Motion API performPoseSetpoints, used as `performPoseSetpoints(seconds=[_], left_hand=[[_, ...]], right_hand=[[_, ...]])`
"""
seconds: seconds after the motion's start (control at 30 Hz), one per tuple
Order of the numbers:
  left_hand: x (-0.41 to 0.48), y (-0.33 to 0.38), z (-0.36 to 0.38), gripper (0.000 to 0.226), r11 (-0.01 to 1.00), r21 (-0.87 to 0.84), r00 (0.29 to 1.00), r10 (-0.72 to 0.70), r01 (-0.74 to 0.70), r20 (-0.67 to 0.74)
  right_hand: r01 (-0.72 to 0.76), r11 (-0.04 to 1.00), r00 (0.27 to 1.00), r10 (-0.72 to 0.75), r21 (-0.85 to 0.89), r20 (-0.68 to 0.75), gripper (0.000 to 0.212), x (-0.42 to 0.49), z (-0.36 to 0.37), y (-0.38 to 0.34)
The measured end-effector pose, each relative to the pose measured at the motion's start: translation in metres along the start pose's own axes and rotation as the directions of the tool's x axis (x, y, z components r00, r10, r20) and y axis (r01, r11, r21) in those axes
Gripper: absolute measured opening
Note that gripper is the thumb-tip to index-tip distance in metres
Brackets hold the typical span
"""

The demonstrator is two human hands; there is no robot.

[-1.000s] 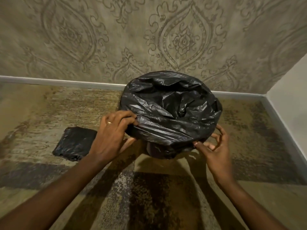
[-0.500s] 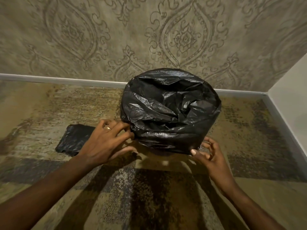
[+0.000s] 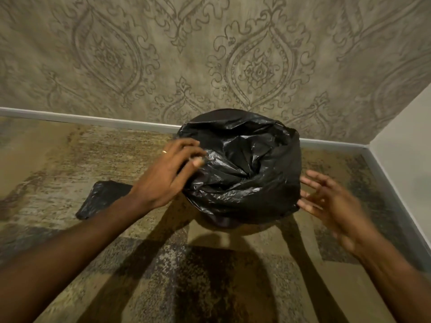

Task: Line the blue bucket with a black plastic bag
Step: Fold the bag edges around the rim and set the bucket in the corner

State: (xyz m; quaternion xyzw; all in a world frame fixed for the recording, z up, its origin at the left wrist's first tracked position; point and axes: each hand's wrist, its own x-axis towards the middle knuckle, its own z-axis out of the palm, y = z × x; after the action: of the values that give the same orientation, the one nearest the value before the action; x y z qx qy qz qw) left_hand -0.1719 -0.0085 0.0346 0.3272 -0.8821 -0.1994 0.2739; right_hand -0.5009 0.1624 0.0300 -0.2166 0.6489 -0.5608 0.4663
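Two bare forearms reach up into the view from the lower corners, at about 7 and 5 o'clock. The left hand (image 3: 168, 176) sits near the centre, palm down, fingers curved and loosely spread, thumb tucked toward 3 o'clock; a ring shows on one finger. The right hand (image 3: 331, 203) lies toward 3 o'clock, open with fingers splayed and pointing toward 10 o'clock, blurred by motion.

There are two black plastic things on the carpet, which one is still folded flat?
The small flat black plastic packet lying on the carpet behind the left forearm. The other, the crinkled black plastic bag, is opened and draped over the bucket by the wall.
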Motion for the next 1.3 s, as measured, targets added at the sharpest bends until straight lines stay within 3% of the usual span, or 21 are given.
performPoseSetpoints(seconds=[0.03,0.1,0.2,0.33,0.4,0.47,0.57,0.63,0.7,0.77,0.83,0.9,0.97,1.07,1.23,1.3], left_hand=[[0.006,-0.002,0.002,0.042,0.996,-0.068,0.993,-0.067,0.061,-0.097],[0.021,-0.006,0.005,0.037,0.962,-0.149,0.949,-0.253,0.227,-0.19],[0.04,-0.012,0.005,0.057,0.836,-0.301,0.863,-0.5,0.458,-0.075],[0.042,-0.014,0.007,0.058,0.741,-0.401,0.812,-0.583,0.539,0.014],[0.044,-0.013,0.009,0.057,0.644,-0.486,0.776,-0.619,0.591,0.124],[0.048,-0.014,0.007,0.052,0.524,-0.553,0.724,-0.648,0.648,0.235],[0.057,-0.014,0.001,0.046,0.5,-0.523,0.691,-0.671,0.69,0.269],[0.065,-0.017,-0.001,0.046,0.568,-0.481,0.696,-0.705,0.668,0.135],[0.073,-0.018,-0.001,0.05,0.623,-0.416,0.687,-0.726,0.662,0.006],[0.078,-0.016,0.001,0.052,0.637,-0.382,0.698,-0.715,0.669,0.029],[0.079,-0.011,0.004,0.056,0.617,-0.383,0.688,-0.722,0.688,0.071],[0.079,-0.006,0.006,0.069,0.614,-0.377,0.678,-0.733,0.694,0.053],[0.076,-0.003,0.008,0.085,0.619,-0.384,0.676,-0.736,0.685,0.019],[0.072,-0.004,0.01,0.087,0.632,-0.394,0.694,-0.719,0.667,0.021],[0.06,-0.006,0.014,0.059,0.647,-0.375,0.694,-0.72,0.664,-0.013],[0.058,-0.003,0.016,0.047,0.626,-0.408,0.678,-0.735,0.665,-0.022]], right_hand=[[-0.066,0.981,0.998,0.066,0.182,0.003,0.034,0.0,0.008,-0.001],[-0.167,0.907,0.984,0.129,0.387,0.121,0.059,0.001,0.02,0.003],[-0.175,0.921,0.972,0.105,0.347,0.211,0.086,0.002,0.056,0.026],[-0.122,0.947,0.988,0.087,0.298,0.128,0.101,0.003,0.073,0.042],[-0.084,0.962,0.996,0.075,0.26,0.045,0.11,0.001,0.062,0.036],[0.012,0.995,0.982,0.008,0.104,-0.188,0.1,0.004,0.045,0.027],[0.219,0.956,0.862,-0.283,-0.195,-0.421,0.046,0.013,0.027,0.001],[0.367,0.805,0.783,-0.538,-0.466,-0.313,0.026,0.016,0.027,-0.02],[0.546,0.522,0.71,-0.703,-0.655,0.032,0.02,0.018,0.041,-0.04],[0.684,0.318,0.686,-0.587,-0.657,0.43,0.021,0.024,0.074,-0.053],[0.699,0.18,0.714,-0.238,-0.692,0.658,0.028,0.036,0.114,-0.054],[0.638,0.066,0.755,0.143,-0.767,0.64,0.041,0.052,0.148,-0.044],[0.605,0.015,0.729,0.392,-0.796,0.562,0.048,0.068,0.167,-0.031],[0.579,0.071,0.684,0.499,-0.812,0.532,0.049,0.085,0.179,-0.017],[0.516,0.127,0.669,0.557,-0.847,0.492,0.043,0.09,0.191,0.003],[0.426,0.287,0.653,0.558,-0.858,0.512,0.038,0.094,0.191,-0.003]])
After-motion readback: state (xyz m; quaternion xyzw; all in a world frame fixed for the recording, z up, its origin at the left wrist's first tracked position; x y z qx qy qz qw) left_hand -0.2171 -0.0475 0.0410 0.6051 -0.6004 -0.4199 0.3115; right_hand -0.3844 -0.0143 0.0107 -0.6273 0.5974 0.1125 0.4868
